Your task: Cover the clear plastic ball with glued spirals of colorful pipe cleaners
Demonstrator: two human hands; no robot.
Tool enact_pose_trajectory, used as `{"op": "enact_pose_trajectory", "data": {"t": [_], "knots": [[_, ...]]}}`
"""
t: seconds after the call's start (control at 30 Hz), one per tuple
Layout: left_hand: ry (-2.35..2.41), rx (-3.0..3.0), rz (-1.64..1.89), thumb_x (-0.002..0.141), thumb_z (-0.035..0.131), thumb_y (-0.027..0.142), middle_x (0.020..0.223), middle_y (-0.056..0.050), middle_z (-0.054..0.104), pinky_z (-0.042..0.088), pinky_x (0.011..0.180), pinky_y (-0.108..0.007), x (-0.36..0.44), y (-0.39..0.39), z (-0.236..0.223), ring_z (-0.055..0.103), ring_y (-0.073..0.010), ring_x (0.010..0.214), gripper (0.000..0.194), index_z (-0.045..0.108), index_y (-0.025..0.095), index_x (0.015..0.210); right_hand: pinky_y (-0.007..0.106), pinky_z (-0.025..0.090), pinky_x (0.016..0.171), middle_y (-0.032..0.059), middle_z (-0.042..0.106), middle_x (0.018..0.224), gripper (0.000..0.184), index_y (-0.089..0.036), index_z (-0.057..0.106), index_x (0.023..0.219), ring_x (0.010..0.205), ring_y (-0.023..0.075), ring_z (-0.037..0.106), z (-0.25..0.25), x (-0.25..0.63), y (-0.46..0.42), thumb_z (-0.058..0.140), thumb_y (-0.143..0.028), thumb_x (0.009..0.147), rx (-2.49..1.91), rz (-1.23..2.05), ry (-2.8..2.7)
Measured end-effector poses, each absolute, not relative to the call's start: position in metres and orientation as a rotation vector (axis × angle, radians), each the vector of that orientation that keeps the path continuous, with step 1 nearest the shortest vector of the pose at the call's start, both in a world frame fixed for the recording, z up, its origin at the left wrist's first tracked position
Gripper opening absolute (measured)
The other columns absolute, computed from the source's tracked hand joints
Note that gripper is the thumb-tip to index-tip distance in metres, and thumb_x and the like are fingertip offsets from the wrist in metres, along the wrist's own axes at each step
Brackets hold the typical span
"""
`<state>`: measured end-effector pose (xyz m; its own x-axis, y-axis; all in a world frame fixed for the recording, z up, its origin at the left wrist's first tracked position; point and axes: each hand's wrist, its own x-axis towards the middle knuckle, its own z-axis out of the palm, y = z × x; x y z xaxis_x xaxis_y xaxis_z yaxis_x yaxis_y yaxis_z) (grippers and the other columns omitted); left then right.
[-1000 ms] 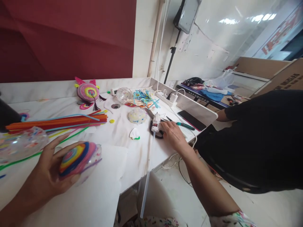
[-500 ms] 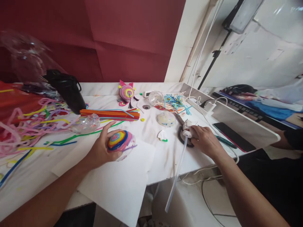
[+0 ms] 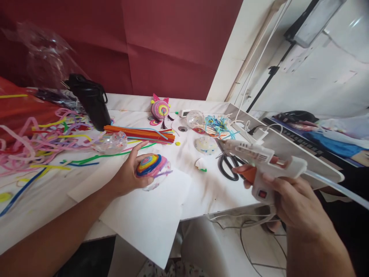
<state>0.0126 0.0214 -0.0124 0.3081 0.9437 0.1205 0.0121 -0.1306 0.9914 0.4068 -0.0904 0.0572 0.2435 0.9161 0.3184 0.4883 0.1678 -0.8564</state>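
My left hand [image 3: 129, 173] is closed around a clear half-dome topped with a rainbow spiral of pipe cleaners [image 3: 152, 167], resting on a white paper sheet [image 3: 147, 215]. My right hand [image 3: 291, 200] grips a white hot glue gun [image 3: 261, 161] lifted off the table, its nozzle pointing left, with a clear glue stick [image 3: 337, 187] trailing behind it. Black-handled scissors [image 3: 227, 166] lie on the table under the gun's nozzle.
A bundle of orange pipe cleaners [image 3: 141, 134], loose pink and yellow ones [image 3: 37, 142], a black container [image 3: 90, 100], a pink spiral cat figure [image 3: 160, 110], clear domes [image 3: 206, 145] and a power strip [image 3: 259, 134] lie on the white table [image 3: 207, 192]. Cables hang off the table's near edge.
My right hand has picked the glue gun up from the table and brought it toward me, uncovering the scissors. The left hand stays on the rainbow dome.
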Motion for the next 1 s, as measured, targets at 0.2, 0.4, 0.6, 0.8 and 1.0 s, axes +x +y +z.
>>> {"op": "enact_pose_trajectory", "data": {"t": [0.2, 0.4, 0.6, 0.8, 1.0], "knots": [[0.891, 1.473, 1.067, 0.062, 0.094, 0.038, 0.14, -0.01, 0.073, 0.062, 0.083, -0.035, 0.012, 0.019, -0.016, 0.077, -0.0274, 0.108, 0.13, 0.026, 0.038, 0.172, 0.033, 0.062, 0.061, 0.0138, 0.088, 0.105, 0.04, -0.021, 0.085, 0.119, 0.077, 0.0257, 0.077, 0.045, 0.361, -0.101, 0.074, -0.053, 0.097, -1.249, 0.923, -1.485], [0.911, 1.471, 1.021, 0.06, 0.097, 0.038, 0.144, -0.009, 0.072, 0.065, 0.09, -0.039, 0.01, 0.017, -0.013, 0.076, -0.0332, 0.12, 0.125, 0.035, 0.041, 0.168, 0.027, 0.061, 0.06, 0.0114, 0.087, 0.102, 0.036, -0.022, 0.087, 0.115, 0.075, 0.0203, 0.076, 0.047, 0.345, -0.101, 0.068, -0.051, 0.105, -1.276, 0.927, -1.683], [0.93, 1.471, 1.03, 0.058, 0.097, 0.038, 0.143, -0.008, 0.073, 0.065, 0.097, -0.043, 0.012, 0.016, -0.014, 0.075, -0.0345, 0.123, 0.122, 0.039, 0.042, 0.165, 0.028, 0.064, 0.065, 0.0096, 0.086, 0.1, 0.038, -0.024, 0.088, 0.106, 0.076, 0.0201, 0.075, 0.046, 0.34, -0.101, 0.064, -0.053, 0.107, -1.263, 0.862, -1.79], [0.977, 1.466, 0.965, 0.056, 0.096, 0.037, 0.144, -0.01, 0.071, 0.063, 0.097, -0.044, 0.017, 0.011, 0.0, 0.075, -0.0329, 0.118, 0.126, 0.034, 0.04, 0.166, 0.031, 0.068, 0.075, 0.0071, 0.084, 0.098, 0.034, -0.025, 0.087, 0.104, 0.071, 0.0174, 0.073, 0.047, 0.334, -0.102, 0.064, -0.049, 0.108, -1.214, 0.866, -1.828], [0.995, 1.454, 0.948, 0.054, 0.095, 0.037, 0.146, -0.011, 0.07, 0.062, 0.098, -0.043, 0.018, 0.01, 0.004, 0.074, -0.0332, 0.121, 0.128, 0.032, 0.039, 0.166, 0.03, 0.069, 0.081, 0.0069, 0.083, 0.101, 0.024, -0.025, 0.086, 0.103, 0.09, 0.0217, 0.08, 0.049, 0.331, -0.103, 0.068, -0.04, 0.106, -1.164, 0.762, -1.854]]}}
